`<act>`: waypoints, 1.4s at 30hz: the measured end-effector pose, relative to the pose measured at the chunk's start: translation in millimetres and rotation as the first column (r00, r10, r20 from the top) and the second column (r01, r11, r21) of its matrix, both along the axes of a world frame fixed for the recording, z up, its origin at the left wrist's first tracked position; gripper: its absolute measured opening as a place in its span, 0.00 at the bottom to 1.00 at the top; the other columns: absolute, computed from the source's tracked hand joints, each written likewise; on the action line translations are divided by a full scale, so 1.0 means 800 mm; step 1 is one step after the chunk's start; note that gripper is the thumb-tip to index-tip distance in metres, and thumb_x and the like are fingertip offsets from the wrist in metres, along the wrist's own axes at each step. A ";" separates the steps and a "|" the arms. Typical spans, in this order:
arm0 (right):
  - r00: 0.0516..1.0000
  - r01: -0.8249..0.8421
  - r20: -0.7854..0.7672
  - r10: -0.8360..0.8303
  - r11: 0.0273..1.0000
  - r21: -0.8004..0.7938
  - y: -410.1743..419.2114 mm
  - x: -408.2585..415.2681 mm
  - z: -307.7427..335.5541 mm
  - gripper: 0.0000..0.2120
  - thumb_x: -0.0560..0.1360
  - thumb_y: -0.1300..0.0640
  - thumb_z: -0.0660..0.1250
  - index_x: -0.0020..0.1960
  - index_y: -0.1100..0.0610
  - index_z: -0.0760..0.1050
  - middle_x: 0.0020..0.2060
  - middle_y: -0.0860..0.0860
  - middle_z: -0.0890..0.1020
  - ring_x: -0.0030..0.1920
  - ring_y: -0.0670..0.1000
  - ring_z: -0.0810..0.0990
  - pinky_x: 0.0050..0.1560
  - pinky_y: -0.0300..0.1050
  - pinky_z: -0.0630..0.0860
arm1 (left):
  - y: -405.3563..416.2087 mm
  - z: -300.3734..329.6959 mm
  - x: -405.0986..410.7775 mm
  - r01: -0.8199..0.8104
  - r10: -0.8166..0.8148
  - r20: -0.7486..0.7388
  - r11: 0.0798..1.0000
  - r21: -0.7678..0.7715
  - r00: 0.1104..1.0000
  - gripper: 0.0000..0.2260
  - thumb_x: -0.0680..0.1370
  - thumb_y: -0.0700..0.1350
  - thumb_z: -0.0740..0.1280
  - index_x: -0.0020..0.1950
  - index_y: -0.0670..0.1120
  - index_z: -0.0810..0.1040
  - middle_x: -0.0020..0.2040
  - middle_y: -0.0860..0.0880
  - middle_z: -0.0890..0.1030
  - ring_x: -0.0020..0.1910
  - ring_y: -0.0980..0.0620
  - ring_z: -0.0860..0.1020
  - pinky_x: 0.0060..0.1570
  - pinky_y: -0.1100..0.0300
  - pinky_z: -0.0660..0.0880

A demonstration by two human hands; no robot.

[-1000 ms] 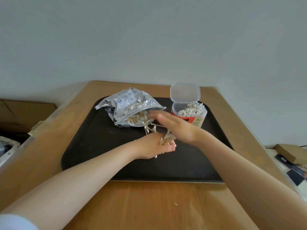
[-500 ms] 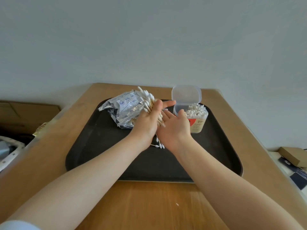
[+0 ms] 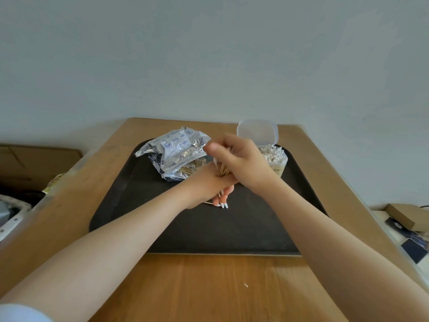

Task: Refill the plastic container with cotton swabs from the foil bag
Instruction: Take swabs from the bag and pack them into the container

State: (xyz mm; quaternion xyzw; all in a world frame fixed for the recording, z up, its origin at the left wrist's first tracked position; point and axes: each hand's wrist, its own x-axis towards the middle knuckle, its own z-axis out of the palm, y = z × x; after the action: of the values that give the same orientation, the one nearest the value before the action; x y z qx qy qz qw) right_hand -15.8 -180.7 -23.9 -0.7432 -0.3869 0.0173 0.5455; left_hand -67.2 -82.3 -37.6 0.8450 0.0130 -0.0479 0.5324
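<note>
Both hands meet over a dark tray [image 3: 120,219]: the left hand [image 3: 204,187] and right hand [image 3: 241,163] clamp together on a bundle of cotton swabs [image 3: 223,169]. Behind lie the foil bag [image 3: 176,149] and the swab-filled plastic container [image 3: 274,156], lid open. Beneath is a wooden surface [image 3: 209,287], against a plain pale wall [image 3: 209,54].

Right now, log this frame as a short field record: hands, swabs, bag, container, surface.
left hand: low over the tray, closed on a bundle of swabs
right hand: above the left, gripping the same bundle
foil bag: lying open, swabs inside
plastic container: lid flipped open, packed with swabs
loose swabs: on the tray under the left hand
tray: black, on the wooden table
</note>
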 end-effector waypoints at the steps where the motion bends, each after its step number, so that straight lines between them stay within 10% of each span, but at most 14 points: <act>1: 0.995 0.031 0.098 -0.023 0.997 -0.074 0.000 -0.001 0.000 0.05 0.75 0.55 0.66 0.45 0.56 0.79 0.37 0.44 0.79 0.41 0.42 0.77 0.45 0.33 0.72 | 0.001 0.002 0.000 0.007 -0.006 -0.038 0.999 0.036 0.999 0.14 0.77 0.39 0.57 0.31 0.43 0.68 0.23 0.49 0.71 0.18 0.56 0.67 0.23 0.64 0.65; 6: 0.941 0.109 0.329 -0.076 0.991 -0.083 -0.008 0.011 -0.015 0.07 0.72 0.58 0.69 0.39 0.62 0.76 0.33 0.51 0.80 0.37 0.46 0.75 0.37 0.31 0.68 | 0.013 0.001 0.002 0.144 -0.146 -0.138 0.989 -0.022 0.980 0.09 0.75 0.44 0.68 0.37 0.46 0.71 0.23 0.51 0.65 0.19 0.56 0.60 0.19 0.67 0.53; 12: 0.948 0.276 0.175 -0.265 0.960 -0.039 -0.019 0.024 -0.024 0.15 0.73 0.60 0.67 0.31 0.50 0.68 0.25 0.45 0.73 0.28 0.44 0.71 0.31 0.37 0.68 | 0.019 -0.008 0.008 0.112 -0.180 -0.126 0.901 -0.420 0.976 0.13 0.65 0.56 0.69 0.33 0.46 0.78 0.28 0.50 0.74 0.18 0.60 0.63 0.17 0.72 0.57; 22: 0.846 0.503 0.178 -0.502 0.863 0.043 -0.022 0.028 -0.041 0.13 0.77 0.58 0.61 0.34 0.61 0.67 0.25 0.55 0.73 0.27 0.53 0.71 0.31 0.46 0.66 | -0.021 -0.010 0.032 -0.475 0.319 -0.361 0.451 -0.756 0.876 0.21 0.78 0.60 0.59 0.44 0.41 0.70 0.22 0.48 0.73 0.18 0.55 0.67 0.16 0.67 0.62; 30: 0.860 0.473 0.138 -0.491 0.869 0.145 -0.003 0.023 -0.033 0.13 0.77 0.59 0.59 0.36 0.65 0.69 0.29 0.57 0.74 0.30 0.53 0.71 0.31 0.43 0.66 | -0.035 -0.012 0.061 -0.474 0.552 -0.064 0.644 -0.601 0.831 0.17 0.81 0.51 0.54 0.37 0.43 0.71 0.32 0.45 0.75 0.32 0.48 0.74 0.36 0.55 0.71; 42: 0.887 0.293 0.384 -0.257 0.955 -0.037 -0.048 0.063 -0.003 0.05 0.72 0.58 0.71 0.45 0.60 0.80 0.37 0.53 0.82 0.33 0.42 0.76 0.36 0.29 0.71 | -0.032 0.010 0.097 -0.390 0.448 -0.116 0.589 -0.708 0.887 0.08 0.82 0.39 0.52 0.55 0.40 0.70 0.33 0.47 0.69 0.21 0.57 0.65 0.18 0.67 0.61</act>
State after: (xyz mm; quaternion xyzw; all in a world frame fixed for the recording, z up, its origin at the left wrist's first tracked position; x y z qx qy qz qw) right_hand 34.3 -219.0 -26.1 -0.8049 -0.3733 -0.1844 0.4228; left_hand 10.2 -108.2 -29.3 0.5450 0.1721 0.1087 0.8133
